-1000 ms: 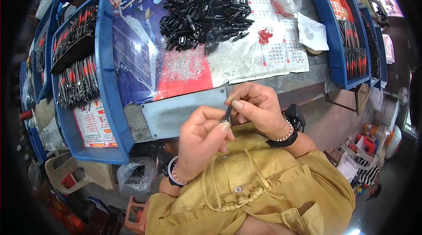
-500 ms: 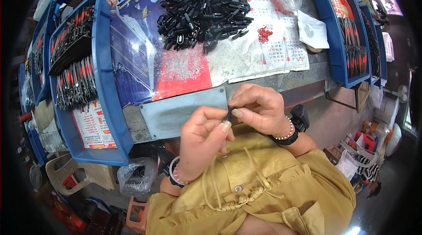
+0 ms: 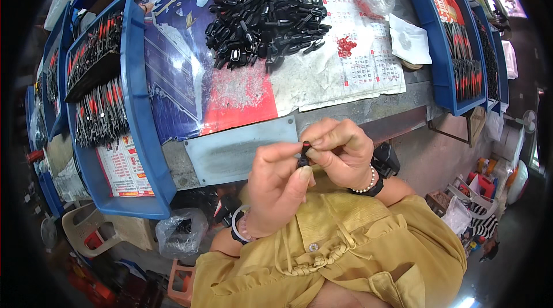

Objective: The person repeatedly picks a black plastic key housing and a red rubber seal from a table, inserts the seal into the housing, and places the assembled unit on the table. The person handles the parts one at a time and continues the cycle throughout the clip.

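Just in front of my chest, over the table's near edge, my two hands meet at a small black plastic part with a red bit at its upper end (image 3: 305, 155). My left hand (image 3: 276, 184) pinches its lower portion between thumb and finger. At the red end, the thumb and forefinger of my right hand (image 3: 343, 153) grip it too. Beyond them lies a big heap of black plastic parts (image 3: 262, 20), some with oblong openings. To its right sits a small cluster of red rings (image 3: 346, 47); a clear plastic bag (image 3: 377, 0) holds more red pieces.
Blue trays with rows of black-and-red pieces stand left (image 3: 135, 106) and right (image 3: 440, 77). A grey metal plate (image 3: 236, 152) is at the table's near edge. Tiny clear bits (image 3: 239, 92) are scattered on the printed sheet. A plastic chair (image 3: 103, 227) and a bag (image 3: 181, 230) are lower left.
Both hands have shifted slightly, the left turning and opening its view of the part. The black part now shows upright with its red end visible between my fingers.
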